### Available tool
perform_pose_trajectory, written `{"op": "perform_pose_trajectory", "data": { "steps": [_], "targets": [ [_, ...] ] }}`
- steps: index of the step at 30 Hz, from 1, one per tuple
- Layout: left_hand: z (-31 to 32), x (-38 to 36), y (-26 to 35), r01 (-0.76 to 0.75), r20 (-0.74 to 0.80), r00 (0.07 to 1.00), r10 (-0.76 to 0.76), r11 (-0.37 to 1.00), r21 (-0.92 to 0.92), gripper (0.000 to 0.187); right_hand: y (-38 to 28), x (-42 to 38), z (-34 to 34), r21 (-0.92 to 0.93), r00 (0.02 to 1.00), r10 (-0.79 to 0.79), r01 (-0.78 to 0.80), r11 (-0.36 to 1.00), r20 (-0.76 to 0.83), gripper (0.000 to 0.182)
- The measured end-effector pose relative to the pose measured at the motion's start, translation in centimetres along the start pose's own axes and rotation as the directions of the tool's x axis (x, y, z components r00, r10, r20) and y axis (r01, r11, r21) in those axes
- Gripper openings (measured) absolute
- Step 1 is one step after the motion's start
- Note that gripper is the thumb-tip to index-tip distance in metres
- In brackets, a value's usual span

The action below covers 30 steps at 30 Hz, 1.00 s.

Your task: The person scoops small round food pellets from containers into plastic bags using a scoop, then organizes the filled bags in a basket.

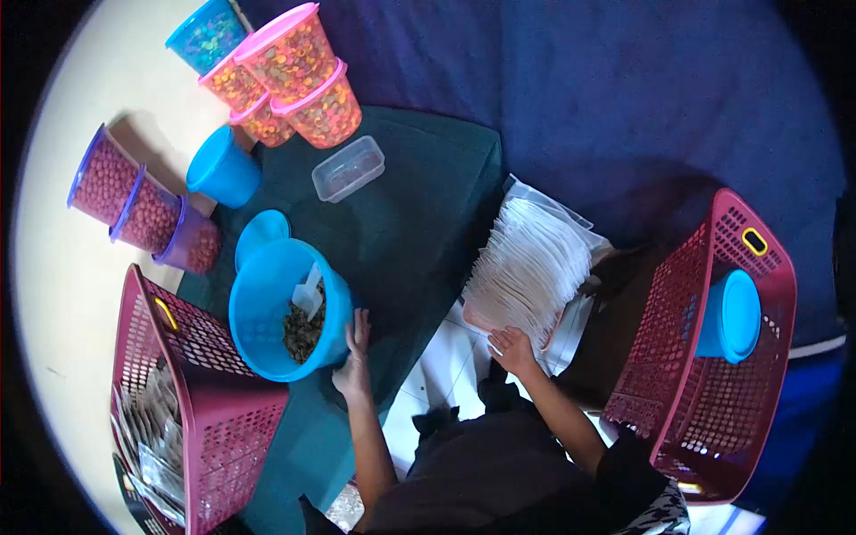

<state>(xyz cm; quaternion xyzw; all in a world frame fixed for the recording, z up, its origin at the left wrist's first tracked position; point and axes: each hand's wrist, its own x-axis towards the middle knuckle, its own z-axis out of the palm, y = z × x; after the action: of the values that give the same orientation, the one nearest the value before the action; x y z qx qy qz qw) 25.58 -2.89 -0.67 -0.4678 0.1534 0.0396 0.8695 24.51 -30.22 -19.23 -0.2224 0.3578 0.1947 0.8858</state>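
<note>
My left hand (355, 361) is open, its fingers spread against the right side of a blue tub (251, 312). Inside the tub, a white scoop (308, 292) rests on dark, leafy-looking contents (303, 333). My right hand (513, 349) is open at the lower edge of a thick stack of white packets (532, 265), its fingertips near or touching them. Behind the blue tub, a round blue lid (262, 236) lies on the dark green cloth (401, 196).
A clear plastic box (349, 169) sits farther back. Pink-lidded tubs (316, 107), purple-rimmed tubs (143, 209) and a closed blue tub (225, 169) stand left. A maroon basket (232, 437) holds packets; the right basket (655, 330) holds a blue-lidded tub (736, 316).
</note>
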Motion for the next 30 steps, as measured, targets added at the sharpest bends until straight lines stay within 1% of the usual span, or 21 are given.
{"op": "perform_pose_trajectory", "data": {
  "steps": [2,3,5,6,8,9,11,12,13,15,16,18,20,22,24,25,26,27,28,29,30],
  "targets": [
    [0.2,0.5,0.1,-0.023,0.016,1.000,0.023,0.999,-0.023,0.083,-0.8,0.3,0.2,0.066,1.000,-0.021,0.022,0.998,-0.015,0.039],
    [0.4,0.8,0.3,-0.030,0.027,0.999,0.031,0.999,-0.029,0.083,-1.3,0.5,0.3,0.054,1.000,-0.012,0.013,0.998,-0.013,0.039],
    [1.0,1.6,0.6,-0.029,0.045,0.999,0.030,0.999,-0.031,0.079,-2.0,1.1,0.5,0.213,0.992,-0.001,0.028,0.977,-0.123,0.031],
    [1.3,1.8,0.5,-0.032,0.050,0.998,0.034,0.999,-0.033,0.079,-2.3,1.4,0.3,0.208,0.993,0.003,0.023,0.978,-0.121,0.031],
    [1.9,2.5,0.2,-0.081,0.093,0.992,0.086,0.995,-0.064,0.077,-2.8,2.4,-0.1,0.171,0.995,-0.023,0.040,0.984,-0.100,0.020],
    [2.1,2.8,0.1,-0.080,0.099,0.991,0.086,0.995,-0.067,0.077,-2.7,3.3,-0.8,0.171,0.992,-0.051,0.071,0.983,-0.117,0.023],
    [2.6,3.1,0.3,-0.102,0.110,0.988,0.106,0.994,-0.039,0.074,-2.7,4.1,-1.8,0.164,0.989,-0.038,0.062,0.984,-0.141,0.021],
    [3.0,3.1,0.6,-0.117,0.118,0.986,0.119,0.993,-0.025,0.072,-2.7,4.2,-1.8,0.163,0.985,-0.026,0.054,0.985,-0.170,0.020],
    [3.3,3.4,1.5,-0.095,0.111,0.989,0.097,0.995,-0.025,0.072,-2.7,4.3,-1.9,0.155,0.986,-0.017,0.043,0.987,-0.164,0.020],
    [3.6,3.6,2.0,-0.096,0.126,0.987,0.097,0.995,-0.014,0.072,-3.1,3.5,-1.2,0.100,0.977,-0.012,0.034,0.994,-0.211,0.018],
    [3.6,3.6,2.2,-0.090,0.126,0.988,0.090,0.996,-0.002,0.072,-3.2,3.1,-0.8,0.090,0.979,-0.007,0.026,0.996,-0.205,0.018],
    [3.6,3.4,2.1,-0.106,0.137,0.985,0.107,0.994,-0.010,0.075,-3.3,2.3,-0.3,0.136,0.962,0.001,0.038,0.990,-0.274,0.018],
    [3.9,3.3,2.8,-0.069,0.113,0.991,0.068,0.998,-0.001,0.080,-2.9,1.2,0.4,0.086,0.969,-0.013,0.035,0.996,-0.246,0.018],
    [3.9,3.1,3.5,-0.062,0.126,0.990,0.062,0.998,-0.001,0.082,-2.4,0.2,1.3,0.121,0.979,0.029,-0.004,0.993,-0.204,0.015],
    [3.2,3.0,5.3,-0.029,0.141,0.990,0.007,0.988,0.151,0.083,-1.8,-2.2,4.2,0.145,0.978,0.031,0.000,0.989,-0.207,0.013],
    [2.6,1.9,3.3,-0.166,0.154,0.980,0.124,0.939,0.302,0.085,-1.5,-3.7,6.2,0.179,0.977,0.029,0.010,0.984,-0.212,0.011],
    [2.1,0.3,1.1,-0.146,0.049,0.989,0.138,0.914,0.377,0.080,-1.3,-5.3,8.2,0.172,0.978,0.030,0.007,0.985,-0.207,0.011],
    [1.0,-1.0,0.6,-0.123,0.063,0.992,0.107,0.791,0.599,0.081,-1.1,-7.0,10.2,0.142,0.991,-0.040,0.059,0.988,-0.131,0.010],
    [0.3,-2.0,0.3,0.010,0.004,1.000,-0.018,0.692,0.722,0.076,-0.9,-8.3,11.8,0.117,0.993,-0.108,0.113,0.987,-0.052,0.011],
    [0.1,-2.9,-0.4,0.099,-0.072,0.995,-0.074,0.489,0.867,0.073,-0.7,-9.1,12.7,0.144,0.989,-0.131,0.120,0.982,0.073,0.009],
    [0.2,-4.0,-1.5,0.130,-0.085,0.983,-0.163,0.290,0.948,0.071,-0.5,-10.8,14.7,0.140,0.988,-0.131,0.119,0.983,0.078,0.009]
  ]
}}
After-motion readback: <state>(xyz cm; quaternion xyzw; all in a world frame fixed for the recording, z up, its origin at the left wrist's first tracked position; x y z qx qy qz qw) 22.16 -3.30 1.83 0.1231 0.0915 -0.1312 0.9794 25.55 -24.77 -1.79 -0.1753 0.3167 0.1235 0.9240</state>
